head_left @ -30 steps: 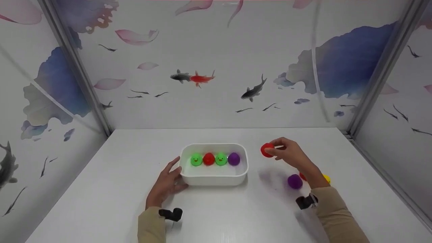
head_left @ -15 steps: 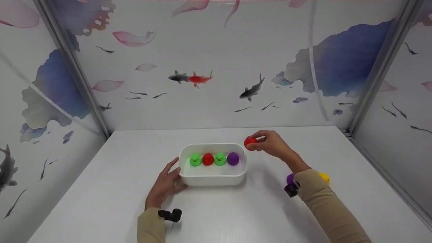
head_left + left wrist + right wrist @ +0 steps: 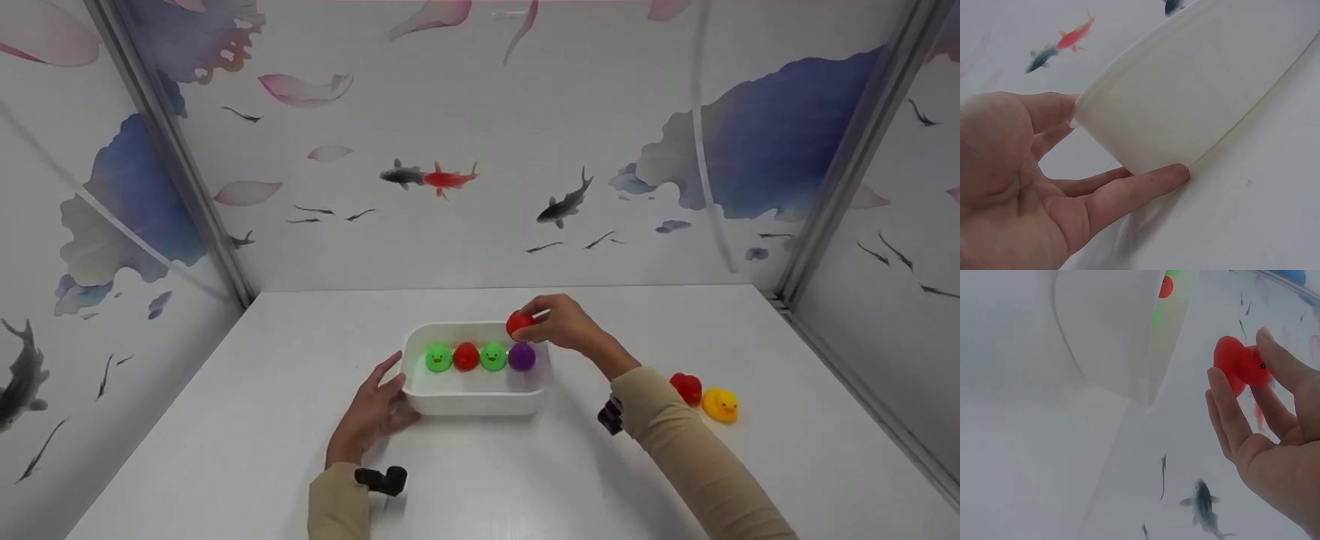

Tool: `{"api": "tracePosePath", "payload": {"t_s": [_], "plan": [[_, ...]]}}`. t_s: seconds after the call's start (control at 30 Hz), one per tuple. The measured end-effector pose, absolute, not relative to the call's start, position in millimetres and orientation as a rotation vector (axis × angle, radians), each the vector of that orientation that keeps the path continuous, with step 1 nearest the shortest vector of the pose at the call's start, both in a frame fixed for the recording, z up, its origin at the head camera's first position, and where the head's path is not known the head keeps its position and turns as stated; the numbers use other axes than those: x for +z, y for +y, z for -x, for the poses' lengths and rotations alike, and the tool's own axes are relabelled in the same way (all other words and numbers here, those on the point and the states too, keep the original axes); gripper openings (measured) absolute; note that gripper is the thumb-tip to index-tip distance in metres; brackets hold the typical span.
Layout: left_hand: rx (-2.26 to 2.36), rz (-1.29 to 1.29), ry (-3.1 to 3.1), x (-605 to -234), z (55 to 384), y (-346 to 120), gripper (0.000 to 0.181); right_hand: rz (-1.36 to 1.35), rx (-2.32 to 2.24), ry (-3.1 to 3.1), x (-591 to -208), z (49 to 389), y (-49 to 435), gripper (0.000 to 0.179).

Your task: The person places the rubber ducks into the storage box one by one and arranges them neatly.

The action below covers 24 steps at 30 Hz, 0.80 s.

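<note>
A white plastic box [image 3: 476, 405] stands mid-table with a row inside: a green rubber duck [image 3: 439, 358], a red toy [image 3: 466, 357], another green duck [image 3: 493, 357] and a purple toy [image 3: 522, 357]. My left hand [image 3: 373, 414] rests against the box's left end. In the left wrist view, its fingers touch the rim and its fairly straight thumb [image 3: 1145, 194] lies along the lower wall. Above the box's back right corner, my right hand [image 3: 561, 324] pinches a red rubber duck [image 3: 1235, 365] between thumb and fingers. The right wrist view shows the duck's small black eye, apart from the box.
A red toy [image 3: 686, 388] and a yellow rubber duck [image 3: 721, 405] lie on the white table [image 3: 225, 450] to the right, beside my right sleeve [image 3: 675, 420]. The sleeve may cover the purple toy seen there earlier. White walls with painted fish [image 3: 566, 206] enclose the table.
My right hand has carried the red rubber duck leftward, from right of the box to above its back right corner. My left hand and the box stay put.
</note>
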<state>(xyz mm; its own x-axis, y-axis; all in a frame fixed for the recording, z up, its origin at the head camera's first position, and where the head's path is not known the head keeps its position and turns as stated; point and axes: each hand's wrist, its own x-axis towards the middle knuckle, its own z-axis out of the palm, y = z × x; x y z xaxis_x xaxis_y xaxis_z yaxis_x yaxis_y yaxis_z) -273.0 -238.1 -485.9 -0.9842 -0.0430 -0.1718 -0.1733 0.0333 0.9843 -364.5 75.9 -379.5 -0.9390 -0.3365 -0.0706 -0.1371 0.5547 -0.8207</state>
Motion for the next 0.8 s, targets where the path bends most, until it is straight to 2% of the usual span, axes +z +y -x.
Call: {"api": "tracePosePath", "payload": {"t_s": [0.43,0.8], "plan": [[2.110,0.234,2.183,-487,275,-238,0.054,0.248,-1.343,2.413,-402,355,27,0.037],[2.093,0.225,2.210,-487,272,-238,0.055,0.298,-1.523,2.218,-421,355,-3,0.032]]}}
